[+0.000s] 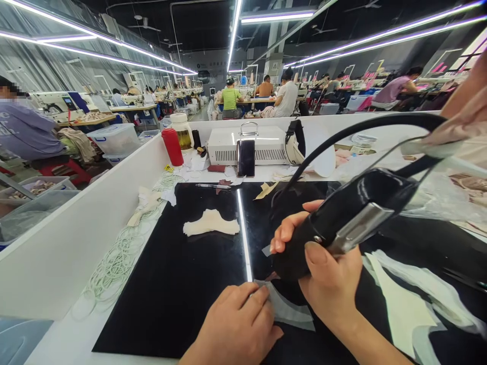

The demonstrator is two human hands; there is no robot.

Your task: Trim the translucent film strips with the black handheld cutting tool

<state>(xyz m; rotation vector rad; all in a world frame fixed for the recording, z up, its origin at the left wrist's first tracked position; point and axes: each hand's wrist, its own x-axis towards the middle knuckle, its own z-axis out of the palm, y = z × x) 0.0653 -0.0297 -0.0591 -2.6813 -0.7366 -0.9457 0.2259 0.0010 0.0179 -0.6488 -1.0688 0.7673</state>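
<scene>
My right hand [323, 263] is wrapped round a black hand tool [342, 218] with a metal plate and a black cable [365, 126] arching away to the back. The tool's tip points down at a thin translucent grey piece [289, 309] on the black mat [182, 284]. My left hand [236, 324] lies on that piece, fingers pressed flat at its left edge. A cream fabric piece [211, 223] rests alone further back on the mat.
White partition walls [76, 228] enclose the bench. Loops of pale cord [114, 263] lie along the left. At the back stand a white machine box [247, 144], a phone [245, 157], a red bottle [172, 146] and a jar [181, 131]. Cut pieces [403, 304] pile on the right. Other workers sit beyond.
</scene>
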